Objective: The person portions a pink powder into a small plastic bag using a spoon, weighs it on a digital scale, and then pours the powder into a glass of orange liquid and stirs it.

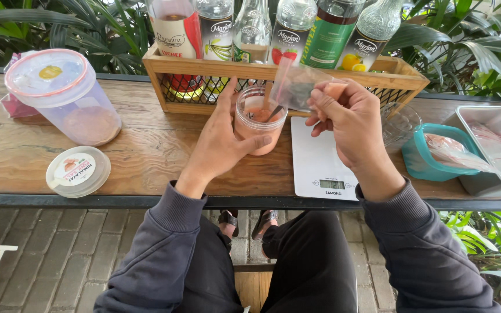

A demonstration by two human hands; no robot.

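While the left hand (221,142) wraps its thumb and fingers around a small clear jar (258,122) of pink grains, the right hand (349,119) pinches a small clear bag (297,87) between thumb and fingertips, holding it tilted just above the jar's open mouth. The jar stands near the back edge of the wooden counter (146,145), touching the left edge of a white scale (320,159), and a spoon handle (272,113) sticks out of it. The right hand's other fingers curl in toward the palm; whether they also grip the spoon, I cannot tell.

Behind the jar, along the back edge, a wooden crate (273,78) holds 6 bottles (291,26). Toward the left end of the counter a large lidded tub (65,95) stands with pink grains at its bottom, and a pink bag (15,104) lies behind it. Near the front edge on that side lies a round labelled lid (78,171). To the right of the scale sits a clear glass bowl (400,124), then a teal tub (436,153) with plastic bags in it, and at the right end a metal tray (494,145). Both arms wear dark sleeves (163,255). Green plants (471,46) grow behind the counter.
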